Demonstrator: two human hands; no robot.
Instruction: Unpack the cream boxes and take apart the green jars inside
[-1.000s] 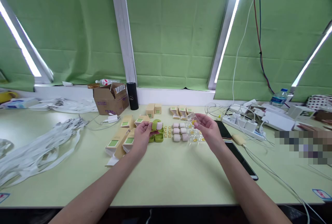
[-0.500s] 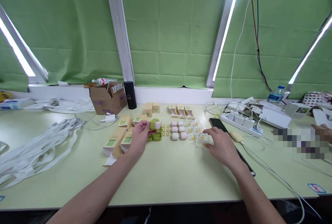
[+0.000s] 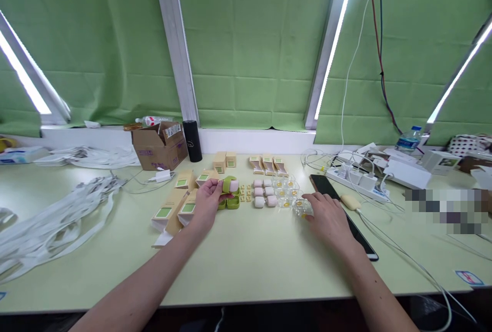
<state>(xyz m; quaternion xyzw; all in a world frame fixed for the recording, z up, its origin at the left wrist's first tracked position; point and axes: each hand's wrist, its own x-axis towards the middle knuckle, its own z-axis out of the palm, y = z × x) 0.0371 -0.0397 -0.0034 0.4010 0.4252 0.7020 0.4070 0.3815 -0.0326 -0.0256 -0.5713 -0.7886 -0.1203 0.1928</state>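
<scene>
My left hand (image 3: pixel 209 196) is closed on a small rounded case (image 3: pixel 231 185), pale pink with a green part around its left side. Just below it are green square trays (image 3: pixel 232 202), partly hidden by my fingers. My right hand (image 3: pixel 326 216) has its thumb and fingers around a clear plastic case (image 3: pixel 300 209) at the near right of a group of similar clear cases (image 3: pixel 285 192) with gold-coloured middles. Between my hands stand several pale pink and white rounded blocks (image 3: pixel 265 193) in two columns, beside rows of tiny gold-coloured pieces (image 3: pixel 245 193).
Kraft boxes with green labels (image 3: pixel 169 209) lie left of my left hand; open ones (image 3: pixel 268 165) stand behind. A phone (image 3: pixel 344 216) lies beside my right hand, near a power strip (image 3: pixel 357 183) and cables. White straps (image 3: pixel 80 219) and a cardboard box (image 3: pixel 159 147) are leftward.
My right hand has shifted slightly and its fingers have lowered around the clear case. My left hand stays in place with the pink and green case. At far right, a person's hand has moved.
</scene>
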